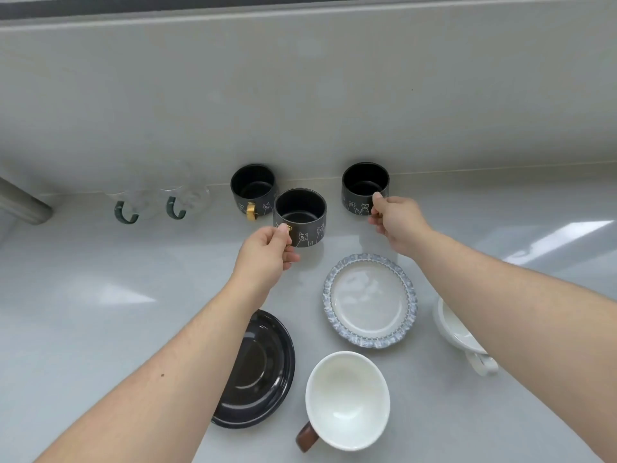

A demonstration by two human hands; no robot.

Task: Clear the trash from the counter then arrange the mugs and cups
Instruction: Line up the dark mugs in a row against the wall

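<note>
Now each hand pinches the handle of 1 black mug, left hand [267, 247] on the middle mug [299, 217], right hand [395, 220] on the right mug [365, 188], best slid level against the worktop's [100, 329] back wall.

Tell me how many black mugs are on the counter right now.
3. One black mug stands at the back wall, one is in front of it, held by the left hand, and one to the right, held by the right hand.
</note>
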